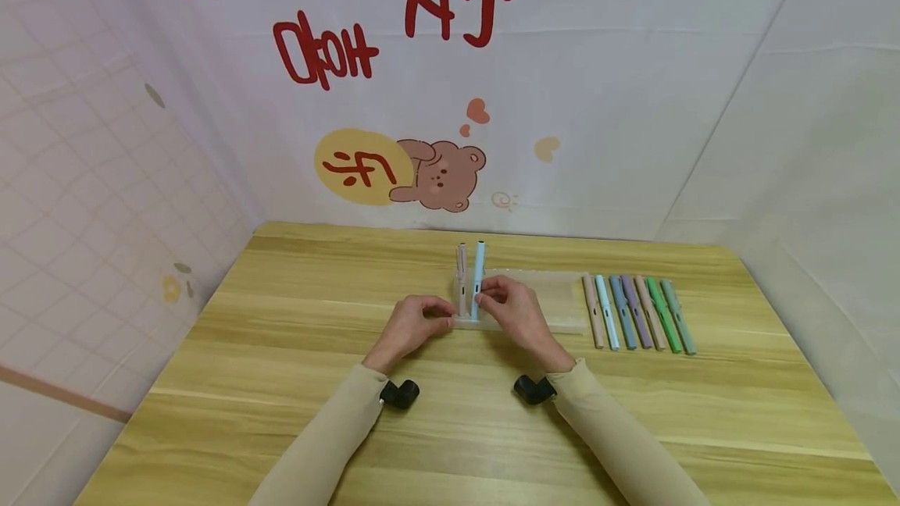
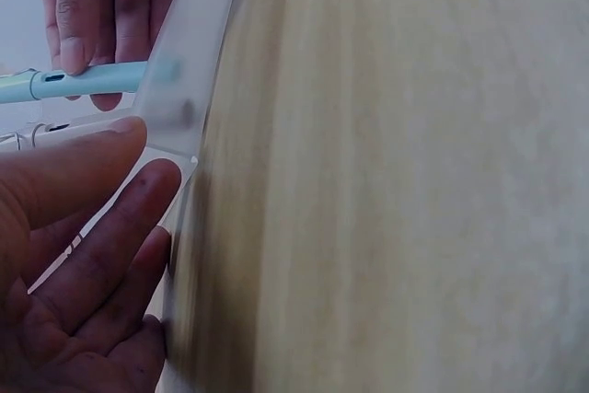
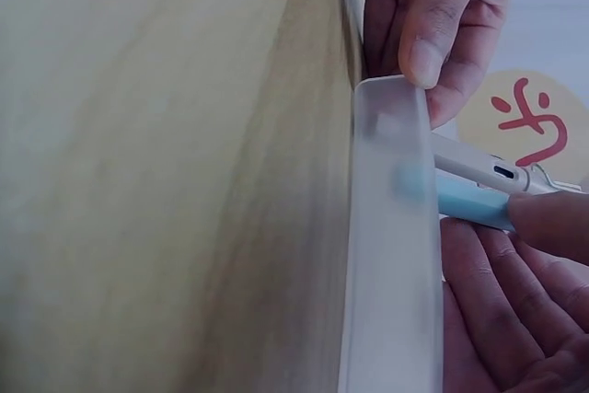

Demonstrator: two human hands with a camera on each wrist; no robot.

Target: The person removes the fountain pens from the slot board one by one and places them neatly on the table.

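Note:
Left of centre in the head view, a light blue pen [image 1: 480, 264] stands nearly upright at a frosted pen holder [image 1: 573, 328]. My right hand [image 1: 516, 311] pinches this pen between thumb and fingers; its lower end shows blurred through the holder's front wall [image 3: 391, 255]. Just left of it a greyish-pink pen [image 1: 462, 264] stands upright in the holder, touched by neither hand's visible fingertips. My left hand [image 1: 413, 326] grips the holder's left end, its thumb [image 3: 426, 60] at the corner and the other fingers partly hidden behind.
Right of the holder lies a row of several capped pens, among them a purple pen [image 1: 636, 311] and a bright green pen [image 1: 664, 315]. They rest on the wood-grain table [image 1: 464, 443]. A printed white cloth [image 1: 598, 84] hangs behind the table's back edge.

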